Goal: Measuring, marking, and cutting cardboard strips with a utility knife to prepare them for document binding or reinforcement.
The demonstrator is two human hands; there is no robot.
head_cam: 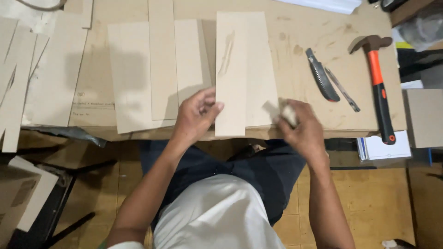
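My left hand (196, 115) rests on the near end of a pale wooden board (237, 60), fingers curled against its left edge, pinning it to the workbench (295, 55). At the board's right edge, near the front of the bench, my right hand (300, 127) is closed around a small pale block (282, 112); blur hides what the block is. Left of that board, a narrow strip (162, 55) lies on top of a wider board (134, 74).
A utility knife (322, 76) and a thin metal blade (342, 90) lie to the right of the boards. Further right is a hammer with an orange and black handle (379, 87). Several board offcuts (27, 74) are stacked at the left. A white pad (383, 150) pokes out under the bench's right end.
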